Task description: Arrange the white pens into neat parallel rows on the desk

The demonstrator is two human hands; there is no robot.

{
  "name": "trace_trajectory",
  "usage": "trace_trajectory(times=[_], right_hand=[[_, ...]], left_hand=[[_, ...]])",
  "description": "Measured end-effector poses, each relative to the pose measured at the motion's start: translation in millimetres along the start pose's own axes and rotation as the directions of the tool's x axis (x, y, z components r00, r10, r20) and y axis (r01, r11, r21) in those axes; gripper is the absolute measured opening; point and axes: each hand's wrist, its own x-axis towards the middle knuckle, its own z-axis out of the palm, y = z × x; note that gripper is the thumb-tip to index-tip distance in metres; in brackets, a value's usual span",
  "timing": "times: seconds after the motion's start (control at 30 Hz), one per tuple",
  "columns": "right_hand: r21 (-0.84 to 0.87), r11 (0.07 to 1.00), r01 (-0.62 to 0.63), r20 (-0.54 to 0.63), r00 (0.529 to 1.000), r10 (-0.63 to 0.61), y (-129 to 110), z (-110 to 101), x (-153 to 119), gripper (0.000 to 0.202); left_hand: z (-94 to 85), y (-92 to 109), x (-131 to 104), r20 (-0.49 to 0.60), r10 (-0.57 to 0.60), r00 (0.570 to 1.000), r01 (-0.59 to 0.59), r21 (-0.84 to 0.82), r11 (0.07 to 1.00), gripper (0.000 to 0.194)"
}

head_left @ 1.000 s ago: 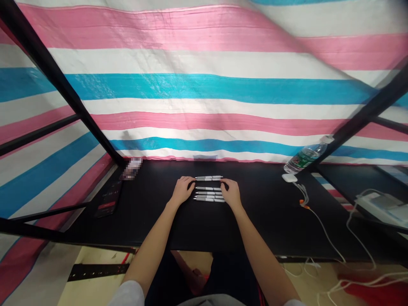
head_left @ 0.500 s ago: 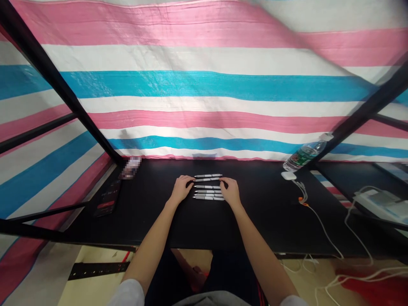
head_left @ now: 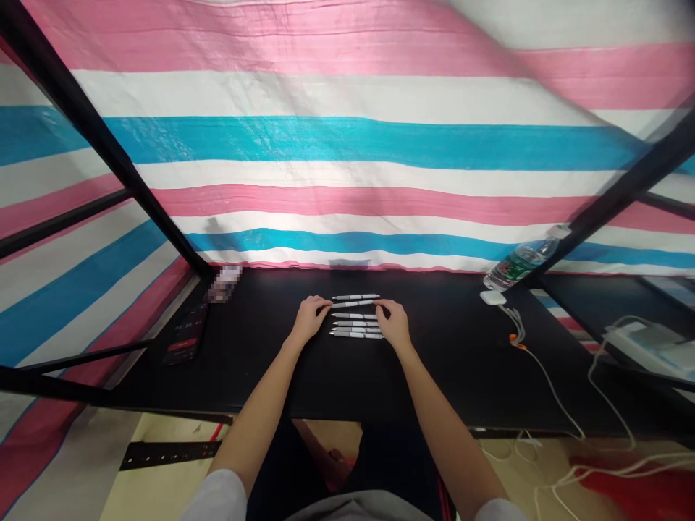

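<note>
Several white-and-grey pens lie side by side in a column on the black table, tips to the left. The second pen from the back (head_left: 352, 304) is held at its two ends. My left hand (head_left: 310, 318) has its fingers closed at that pen's tip end. At the other end, my right hand (head_left: 394, 323) pinches it with curled fingers. Just behind lies the farthest pen (head_left: 355, 297), touched by neither hand. Nearer to me, a pen (head_left: 354, 315) lies apart from a close group of pens (head_left: 355, 330), whose right ends reach my right hand.
A phone (head_left: 186, 336) lies on the table (head_left: 347, 380) at the left, by a blurred-out item (head_left: 224, 282). At the right stand a tilted water bottle (head_left: 518, 264) and a white charger (head_left: 492, 297) with cables. Black frame bars and a striped sheet (head_left: 347, 145) enclose the table.
Both hands keep their hold at the ends of the second pen, with hardly any movement. The whole view has shifted very slightly.
</note>
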Motion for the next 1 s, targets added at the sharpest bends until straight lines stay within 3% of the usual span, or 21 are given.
trace_trajectory(times=[0.13,0.27,0.43,0.57,0.8,1.0], right_hand=[[0.199,0.98,-0.01,-0.028,0.999,0.016,-6,-1,2,0.025],[0.459,0.881,-0.118,-0.025,0.989,0.145,-8,1,5,0.029],[0.651,0.697,-0.302,0.096,0.943,0.319,-8,0,8,0.037],[0.705,0.613,-0.356,0.18,0.926,0.331,-16,-2,7,0.036],[0.665,0.658,-0.354,0.218,0.934,0.283,-26,-6,5,0.035],[0.59,0.748,-0.306,0.221,0.951,0.215,-26,-7,4,0.033]], left_hand=[[-5.1,4,0,-0.059,-0.04,0.997,0.032,-0.136,0.99,0.021],[-6.0,7,1,-0.077,-0.126,0.989,0.096,-0.314,0.944,0.023],[-5.3,15,1,-0.017,-0.21,0.978,0.171,-0.517,0.839,0.026],[-7.7,18,1,0.033,-0.246,0.969,0.215,-0.603,0.768,0.027],[-4.8,20,0,0.097,-0.288,0.953,0.282,-0.634,0.72,0.033],[-4.3,26,1,0.044,-0.291,0.956,0.26,-0.585,0.768,0.032]])
